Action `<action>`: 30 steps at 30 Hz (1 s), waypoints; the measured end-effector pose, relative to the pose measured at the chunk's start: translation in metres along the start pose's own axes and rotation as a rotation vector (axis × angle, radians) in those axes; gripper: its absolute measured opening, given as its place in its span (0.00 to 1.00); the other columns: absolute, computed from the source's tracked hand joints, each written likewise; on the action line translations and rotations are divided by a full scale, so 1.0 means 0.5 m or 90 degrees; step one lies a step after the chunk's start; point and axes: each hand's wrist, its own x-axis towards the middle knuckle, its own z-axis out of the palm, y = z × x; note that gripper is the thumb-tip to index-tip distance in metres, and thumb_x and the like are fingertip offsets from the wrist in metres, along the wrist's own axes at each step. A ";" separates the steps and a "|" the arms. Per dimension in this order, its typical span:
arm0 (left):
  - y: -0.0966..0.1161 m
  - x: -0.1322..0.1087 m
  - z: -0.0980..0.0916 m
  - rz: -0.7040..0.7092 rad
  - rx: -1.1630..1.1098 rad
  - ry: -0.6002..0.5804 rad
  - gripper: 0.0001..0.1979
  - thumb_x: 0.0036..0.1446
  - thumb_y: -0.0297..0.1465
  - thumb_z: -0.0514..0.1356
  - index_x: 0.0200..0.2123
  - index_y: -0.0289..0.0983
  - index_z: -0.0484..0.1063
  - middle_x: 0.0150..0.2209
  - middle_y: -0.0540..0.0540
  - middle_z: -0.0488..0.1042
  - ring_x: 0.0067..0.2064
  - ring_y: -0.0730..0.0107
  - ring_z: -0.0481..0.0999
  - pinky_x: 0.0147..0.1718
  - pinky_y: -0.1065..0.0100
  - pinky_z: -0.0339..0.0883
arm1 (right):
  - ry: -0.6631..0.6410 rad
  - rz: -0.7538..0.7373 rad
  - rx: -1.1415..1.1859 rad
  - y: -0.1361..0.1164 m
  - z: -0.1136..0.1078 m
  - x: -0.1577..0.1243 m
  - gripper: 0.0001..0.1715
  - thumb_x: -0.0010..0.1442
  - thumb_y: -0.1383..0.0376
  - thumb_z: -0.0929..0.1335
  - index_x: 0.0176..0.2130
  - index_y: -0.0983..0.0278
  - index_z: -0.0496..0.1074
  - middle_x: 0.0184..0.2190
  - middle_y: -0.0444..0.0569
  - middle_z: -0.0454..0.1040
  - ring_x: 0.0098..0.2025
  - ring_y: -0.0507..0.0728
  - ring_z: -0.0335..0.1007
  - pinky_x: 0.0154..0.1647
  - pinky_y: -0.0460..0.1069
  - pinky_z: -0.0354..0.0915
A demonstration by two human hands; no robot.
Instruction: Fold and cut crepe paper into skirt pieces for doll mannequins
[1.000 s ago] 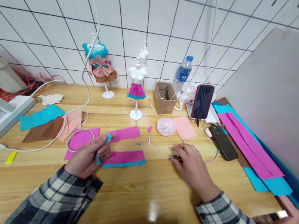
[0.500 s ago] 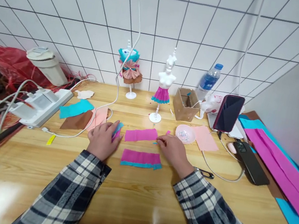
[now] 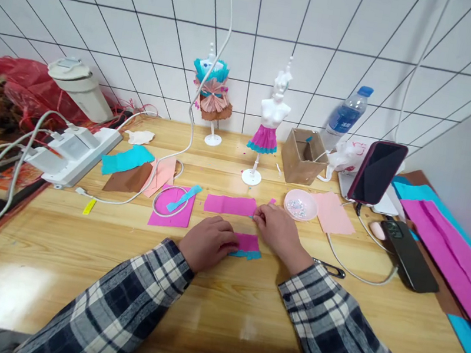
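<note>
Two magenta crepe-paper strips lie one behind the other on the wooden table. My left hand [image 3: 210, 243] covers the left part of the nearer blue-edged strip [image 3: 248, 243], its thumb and fingers closed on the paper. My right hand [image 3: 279, 232] rests at the right end of the farther plain strip [image 3: 230, 205]. Its fingertips are pressed together; what they hold is hidden, though a speck of blue shows beside them. Left of the strips, a magenta paper square [image 3: 183, 216] has a narrow blue strip [image 3: 184, 198] and a cable loop across it.
Behind the strips stand a small mannequin [image 3: 275, 111] in a magenta skirt and a dressed mannequin [image 3: 212, 98]. A pink dish [image 3: 301, 205] of beads, a cardboard box [image 3: 302, 162], a bottle [image 3: 346, 119] and phones are rightward. A power strip [image 3: 80, 155] sits left.
My left hand has moved right and nearer, from the magenta square onto the blue-edged strip, uncovering the square. My right hand stays by the farther strip. The view has shifted slightly.
</note>
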 end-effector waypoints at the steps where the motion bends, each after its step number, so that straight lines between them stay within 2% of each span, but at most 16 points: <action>1: 0.002 0.001 0.003 -0.004 -0.001 -0.012 0.10 0.61 0.35 0.57 0.38 0.40 0.77 0.36 0.46 0.75 0.39 0.65 0.71 0.41 0.63 0.64 | 0.002 0.004 0.013 0.006 -0.002 -0.001 0.05 0.60 0.66 0.66 0.34 0.63 0.72 0.33 0.47 0.73 0.37 0.55 0.66 0.37 0.48 0.57; 6: 0.002 -0.002 0.005 -0.020 -0.010 -0.037 0.09 0.60 0.35 0.57 0.40 0.40 0.76 0.38 0.45 0.74 0.40 0.64 0.71 0.41 0.63 0.64 | -0.012 0.028 0.104 0.033 -0.025 -0.032 0.07 0.61 0.64 0.64 0.32 0.63 0.69 0.28 0.43 0.70 0.30 0.51 0.63 0.31 0.45 0.56; 10: 0.005 -0.003 0.003 -0.032 -0.014 -0.043 0.09 0.59 0.36 0.59 0.40 0.40 0.75 0.38 0.46 0.74 0.40 0.64 0.71 0.41 0.63 0.63 | -0.176 0.015 0.257 0.018 -0.030 -0.077 0.08 0.59 0.62 0.65 0.31 0.63 0.70 0.24 0.41 0.69 0.26 0.50 0.61 0.26 0.45 0.54; 13: 0.007 -0.001 0.003 -0.040 -0.015 -0.045 0.09 0.58 0.36 0.59 0.39 0.40 0.75 0.37 0.46 0.73 0.40 0.64 0.71 0.40 0.63 0.62 | -0.255 0.012 0.231 -0.009 -0.025 -0.096 0.06 0.56 0.64 0.66 0.29 0.62 0.71 0.22 0.40 0.69 0.25 0.50 0.61 0.25 0.45 0.51; 20: 0.009 0.001 0.003 -0.045 -0.007 -0.049 0.09 0.58 0.37 0.59 0.38 0.40 0.75 0.37 0.46 0.73 0.40 0.63 0.71 0.40 0.62 0.61 | -0.255 0.037 0.031 -0.043 -0.030 -0.087 0.05 0.55 0.65 0.66 0.29 0.60 0.73 0.26 0.43 0.73 0.28 0.52 0.64 0.26 0.47 0.49; 25: 0.011 0.003 -0.001 -0.025 0.004 -0.056 0.09 0.58 0.37 0.59 0.37 0.40 0.76 0.37 0.45 0.74 0.40 0.63 0.71 0.40 0.62 0.61 | -0.231 -0.022 -0.076 -0.053 -0.039 -0.090 0.06 0.60 0.64 0.65 0.35 0.60 0.73 0.35 0.46 0.75 0.37 0.55 0.69 0.31 0.48 0.54; 30: 0.011 0.001 -0.001 -0.016 0.012 -0.045 0.09 0.58 0.37 0.59 0.37 0.40 0.76 0.37 0.46 0.73 0.40 0.63 0.71 0.41 0.62 0.61 | -0.207 -0.066 -0.130 -0.060 -0.039 -0.103 0.07 0.62 0.63 0.64 0.35 0.60 0.71 0.35 0.47 0.74 0.40 0.57 0.69 0.33 0.49 0.55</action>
